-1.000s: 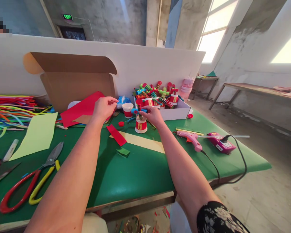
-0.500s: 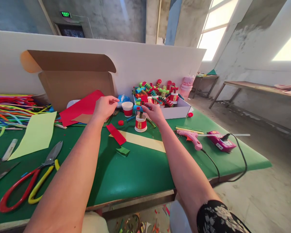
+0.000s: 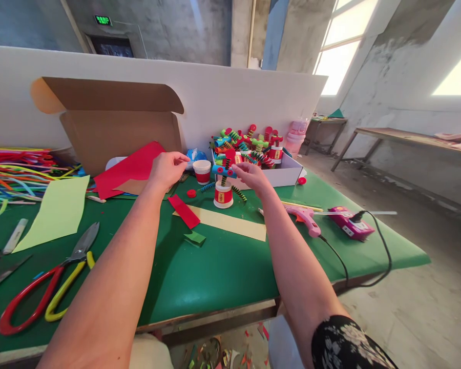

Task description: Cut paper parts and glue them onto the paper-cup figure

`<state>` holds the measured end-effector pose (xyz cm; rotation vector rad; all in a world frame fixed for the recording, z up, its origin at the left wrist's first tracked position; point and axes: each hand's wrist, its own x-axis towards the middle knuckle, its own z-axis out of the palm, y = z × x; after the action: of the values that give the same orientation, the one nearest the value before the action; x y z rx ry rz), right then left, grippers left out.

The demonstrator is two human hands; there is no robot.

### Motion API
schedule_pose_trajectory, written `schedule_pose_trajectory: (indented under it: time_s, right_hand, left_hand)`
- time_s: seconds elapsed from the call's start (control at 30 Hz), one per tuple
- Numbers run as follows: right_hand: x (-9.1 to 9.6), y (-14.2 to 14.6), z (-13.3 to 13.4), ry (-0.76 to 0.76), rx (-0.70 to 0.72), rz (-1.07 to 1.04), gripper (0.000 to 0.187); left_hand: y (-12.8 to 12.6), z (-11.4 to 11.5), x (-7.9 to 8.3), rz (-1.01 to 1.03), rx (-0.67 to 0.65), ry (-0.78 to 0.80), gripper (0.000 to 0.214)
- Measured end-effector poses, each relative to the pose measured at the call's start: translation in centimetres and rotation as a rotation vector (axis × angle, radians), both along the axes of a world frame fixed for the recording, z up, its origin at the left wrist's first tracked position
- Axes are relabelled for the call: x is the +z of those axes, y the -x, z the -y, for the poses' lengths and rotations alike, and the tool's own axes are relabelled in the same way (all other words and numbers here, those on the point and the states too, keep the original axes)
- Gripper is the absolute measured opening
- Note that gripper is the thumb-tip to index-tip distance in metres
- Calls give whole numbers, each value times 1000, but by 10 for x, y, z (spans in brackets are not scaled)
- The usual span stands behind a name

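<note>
On the green tabletop a small craft figure stands upright, built on an upside-down paper cup (image 3: 223,196) with a red and gold band. A blue paper roll (image 3: 223,171) with red dots sits across its top, on a folded paper spring, and spring-like paper arms stick out at the sides. The thumb and fingertips of my right hand (image 3: 251,177) are closed at the roll's right end. My left hand (image 3: 167,171) hovers left of the figure, fingers curled to the thumb; anything between them is hidden. Another paper cup (image 3: 202,172) stands behind, near a red cap (image 3: 191,193).
A white box (image 3: 282,177) of finished-looking figures stands behind. Red strip (image 3: 184,211), cream strip (image 3: 230,225) and green scrap (image 3: 194,238) lie in front. Scissors (image 3: 71,261) are at left, a pink glue gun (image 3: 307,221) with its cord at right.
My right hand has shifted slightly to the right along the blue roll, so more of the roll shows. My left hand has hardly moved.
</note>
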<state>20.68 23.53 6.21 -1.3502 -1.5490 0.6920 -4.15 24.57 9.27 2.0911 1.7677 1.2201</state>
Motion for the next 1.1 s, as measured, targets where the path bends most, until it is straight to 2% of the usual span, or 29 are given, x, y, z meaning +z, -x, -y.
schedule_pose_trajectory:
  time_s: [0.13, 0.23, 0.33, 0.47, 0.63, 1.1]
  right_hand:
    - [1, -4, 4, 75, 75, -26, 27]
    - [-1, -3, 3, 66, 138, -111, 25]
    - [-3, 0, 0, 17, 170, -139, 25]
    - [-7, 5, -6, -60, 207, -139, 25]
    - [-9, 8, -10, -93, 216, -151, 26]
    - [-11, 20, -7, -99, 153, -77, 23]
  left_hand:
    - [-6, -4, -5, -62, -82, -4, 36]
    - [-17, -8, -12, -184, -240, -89, 55]
    - [-31, -8, -19, -311, -337, -126, 61]
    - [-42, -5, -22, -424, -339, -98, 54]
    - [-43, -3, -23, -496, -322, -86, 47]
    - [-40, -4, -26, -467, -305, 9, 44]
